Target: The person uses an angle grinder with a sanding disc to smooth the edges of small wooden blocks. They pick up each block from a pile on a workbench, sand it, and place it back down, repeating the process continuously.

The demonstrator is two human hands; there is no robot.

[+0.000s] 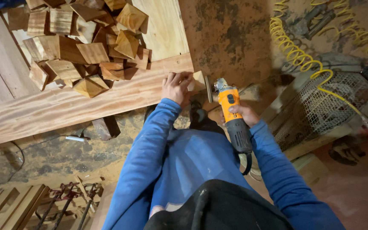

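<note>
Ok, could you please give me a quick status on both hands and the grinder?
Left hand pressing small wood block on plank edge. Right hand gripping orange angle grinder, disc at block. Block pile behind, apart.

Orange-and-grey angle grinder (234, 121), blue sleeves (150, 145)
</note>
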